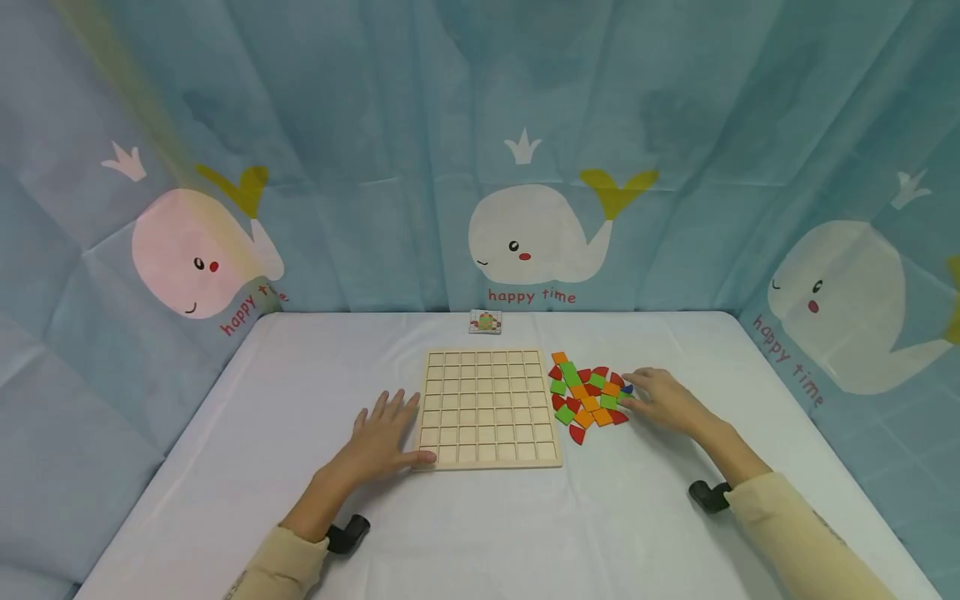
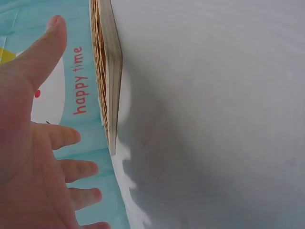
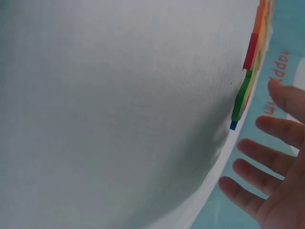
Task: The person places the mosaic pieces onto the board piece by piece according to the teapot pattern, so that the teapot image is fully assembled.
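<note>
A square wooden grid board [image 1: 487, 465] lies at mid-table. My left hand [image 1: 382, 442] is spread at its left side, with the thumb over the front left corner. In the left wrist view, the left hand [image 2: 33, 157] shows straight fingers beside the board's edge [image 2: 112, 71] and holds nothing. Right of the board lie flat colored pieces in a loose pile: orange squares [image 1: 583, 418], green squares [image 1: 565, 414] and red quarter-rounds [image 1: 577, 434]. My right hand [image 1: 663, 402] hovers at the pile's right edge, near a blue piece [image 1: 627, 389]. Its fingers [image 3: 262, 155] are apart and grip nothing.
A small pattern card [image 1: 486, 322] lies behind the board at the table's far edge. A white cloth covers the table [image 1: 480, 533]. Blue curtains with whale prints [image 1: 532, 233] stand behind and at both sides. A black wrist camera [image 1: 348, 534] sits on the left forearm.
</note>
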### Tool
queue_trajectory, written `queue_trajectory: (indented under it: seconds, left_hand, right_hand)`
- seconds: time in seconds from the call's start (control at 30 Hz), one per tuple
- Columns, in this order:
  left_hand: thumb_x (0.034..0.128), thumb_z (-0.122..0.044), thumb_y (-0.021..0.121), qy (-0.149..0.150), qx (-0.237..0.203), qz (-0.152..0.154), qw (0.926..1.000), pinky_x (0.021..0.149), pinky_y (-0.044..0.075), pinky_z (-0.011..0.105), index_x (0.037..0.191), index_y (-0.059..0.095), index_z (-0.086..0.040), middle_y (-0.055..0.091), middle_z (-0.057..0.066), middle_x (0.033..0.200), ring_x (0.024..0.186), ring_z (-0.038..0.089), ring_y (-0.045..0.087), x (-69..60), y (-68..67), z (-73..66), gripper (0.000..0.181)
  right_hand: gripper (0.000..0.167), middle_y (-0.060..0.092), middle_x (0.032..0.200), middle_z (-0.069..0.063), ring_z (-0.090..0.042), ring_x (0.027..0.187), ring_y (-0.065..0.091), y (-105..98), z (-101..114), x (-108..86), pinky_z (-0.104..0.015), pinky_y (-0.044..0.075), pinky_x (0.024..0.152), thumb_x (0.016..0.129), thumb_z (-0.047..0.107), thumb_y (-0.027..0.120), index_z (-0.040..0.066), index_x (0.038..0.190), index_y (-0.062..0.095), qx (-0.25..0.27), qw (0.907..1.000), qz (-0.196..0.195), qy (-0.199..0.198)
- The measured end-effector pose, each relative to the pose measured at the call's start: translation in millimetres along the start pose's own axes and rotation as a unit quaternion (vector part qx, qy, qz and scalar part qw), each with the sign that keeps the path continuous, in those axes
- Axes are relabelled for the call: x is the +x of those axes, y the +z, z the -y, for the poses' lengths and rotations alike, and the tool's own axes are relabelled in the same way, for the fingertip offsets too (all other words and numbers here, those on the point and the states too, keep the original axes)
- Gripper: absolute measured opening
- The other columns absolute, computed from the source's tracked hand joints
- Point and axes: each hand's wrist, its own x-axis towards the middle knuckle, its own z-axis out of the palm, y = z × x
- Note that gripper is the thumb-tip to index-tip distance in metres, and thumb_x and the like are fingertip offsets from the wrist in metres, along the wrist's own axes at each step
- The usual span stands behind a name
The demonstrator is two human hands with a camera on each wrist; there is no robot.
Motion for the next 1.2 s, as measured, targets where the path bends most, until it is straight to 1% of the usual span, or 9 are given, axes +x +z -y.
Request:
queue_trajectory:
  seconds: [0.2,0.37,0.5,0.6,0.77,1.0,1.1,1.2]
  left_hand:
    - [0.0776,-0.059,0.072,0.001,-0.003,0.005,1.0,0.112,0.016,0.073,0.152,0.031,-0.005,0.025,0.028,0.157,0.146,0.051,0.017,0.5,1.9,-0.9,0.1]
    - [0.0765,-0.059,0.073,0.002,0.0,0.013,0.9999,0.111,0.017,0.073,0.151,0.032,-0.005,0.026,0.028,0.157,0.146,0.052,0.017,1.4,4.3,1.1,0.101]
    - [0.0754,-0.058,0.074,0.003,-0.005,0.024,0.9997,0.111,0.017,0.073,0.151,0.033,-0.004,0.026,0.029,0.156,0.145,0.052,0.017,0.8,5.6,1.4,0.101]
    - [0.0758,-0.057,0.074,0.004,-0.01,0.03,0.9995,0.111,0.017,0.073,0.151,0.033,-0.004,0.025,0.029,0.156,0.146,0.052,0.016,-0.5,6.1,1.3,0.101]
    - [0.0762,-0.056,0.075,0.012,-0.016,0.034,0.9992,0.112,0.016,0.072,0.151,0.033,-0.004,0.025,0.028,0.157,0.146,0.051,0.016,-2.5,4.9,0.6,0.1]
    - [0.0745,-0.051,0.078,0.018,-0.033,0.051,0.998,0.112,0.015,0.072,0.151,0.033,-0.004,0.025,0.027,0.157,0.147,0.05,0.015,-3.8,3.5,1.1,0.1]
    - [0.0731,-0.05,0.08,0.015,-0.038,0.06,0.9974,0.113,0.014,0.071,0.151,0.032,-0.005,0.023,0.027,0.158,0.148,0.049,0.013,-4.4,3.3,0.7,0.102]
    - [0.0715,-0.047,0.082,0.01,-0.036,0.062,0.9973,0.113,0.015,0.071,0.151,0.032,-0.005,0.023,0.026,0.158,0.148,0.049,0.013,-4.6,3.6,0.2,0.103]
  right_hand:
    - [0.037,0.059,0.125,-0.027,-0.044,0.116,0.053,-0.8,-3.2,6.6,-0.059,0.044,0.102,0.093,0.019,0.063,-0.003,0.124,0.063,-0.019,0.9994,0.023,-0.015]
    - [0.03,0.063,0.118,-0.025,-0.04,0.11,0.056,-1.1,-4.7,12.9,-0.056,0.047,0.099,0.093,0.011,0.062,-0.004,0.118,0.066,-0.038,0.9984,0.037,-0.02]
    - [0.025,0.066,0.111,-0.022,-0.037,0.103,0.059,-1.0,-6.2,17.5,-0.053,0.051,0.096,0.09,0.007,0.064,-0.004,0.112,0.07,-0.046,0.998,0.035,-0.023]
    - [0.023,0.068,0.107,-0.019,-0.035,0.1,0.06,-0.9,-6.7,19.8,-0.051,0.052,0.094,0.088,0.005,0.066,-0.003,0.108,0.071,-0.05,0.9979,0.033,-0.022]
    - [0.021,0.07,0.104,-0.018,-0.036,0.101,0.061,-1.8,-5.7,22.4,-0.052,0.051,0.096,0.085,0.003,0.068,-0.003,0.105,0.073,-0.049,0.9981,0.035,-0.013]
    - [0.018,0.071,0.103,-0.018,-0.035,0.1,0.063,-4.3,-5.3,27.3,-0.052,0.051,0.095,0.084,0.002,0.069,-0.002,0.101,0.073,-0.034,0.9986,0.04,0.01]
    - [0.017,0.072,0.101,-0.016,-0.034,0.097,0.063,-4.8,-6.3,29.4,-0.052,0.052,0.095,0.085,0.001,0.068,-0.001,0.1,0.074,-0.033,0.9984,0.044,0.005]
    - [0.017,0.073,0.1,-0.015,-0.033,0.096,0.064,-5.2,-6.8,30.6,-0.051,0.052,0.094,0.085,0.0,0.067,-0.001,0.1,0.074,-0.029,0.9985,0.046,-0.002]
